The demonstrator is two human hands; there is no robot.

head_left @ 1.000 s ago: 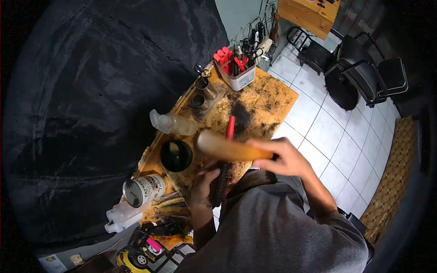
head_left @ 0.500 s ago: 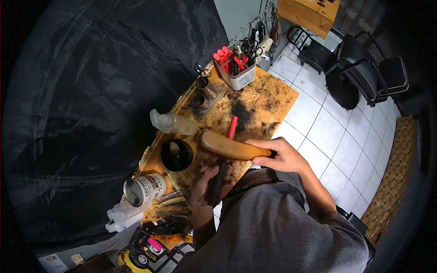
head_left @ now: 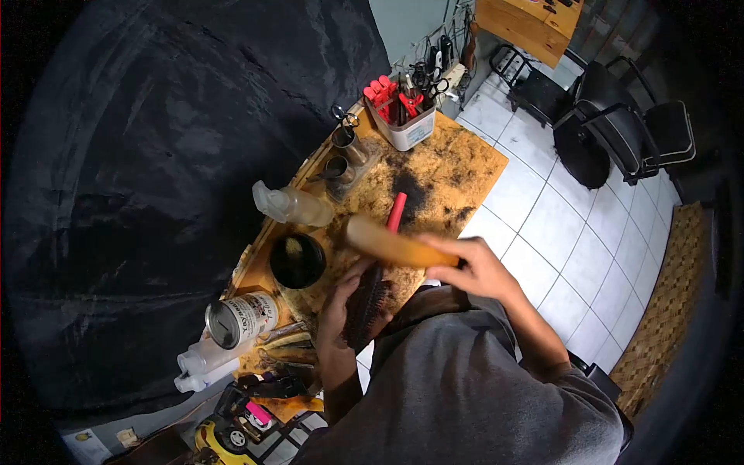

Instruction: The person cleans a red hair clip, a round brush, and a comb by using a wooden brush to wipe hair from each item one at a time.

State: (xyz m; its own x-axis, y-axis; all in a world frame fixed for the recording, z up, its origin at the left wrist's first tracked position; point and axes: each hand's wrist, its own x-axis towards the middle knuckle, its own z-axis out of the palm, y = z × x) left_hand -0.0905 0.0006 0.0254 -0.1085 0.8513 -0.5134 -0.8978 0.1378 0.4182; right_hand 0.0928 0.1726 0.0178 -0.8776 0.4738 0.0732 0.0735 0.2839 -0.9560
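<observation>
My right hand [head_left: 477, 267] grips the end of a wooden-backed brush [head_left: 395, 245], which is blurred and held over the hair-strewn wooden table [head_left: 465, 159]. Below it, my left hand [head_left: 338, 310] is wrapped round a dark bristled brush [head_left: 367, 308], bristles facing right. A red handle [head_left: 397, 213] rises from behind the wooden brush; what it belongs to is partly hidden. Near my left hand stands a dark round bowl [head_left: 297, 261].
A clear bottle [head_left: 294, 205], metal cups [head_left: 346, 146] and a tub of scissors and red clips [head_left: 412, 130] line the table's back. A labelled can [head_left: 242, 318] stands lower left. Black chairs [head_left: 612, 97] are at the upper right.
The dark brush has turned and shifted slightly down and left with my left hand. The wooden brush has moved a little and is now blurred. My right hand still holds it.
</observation>
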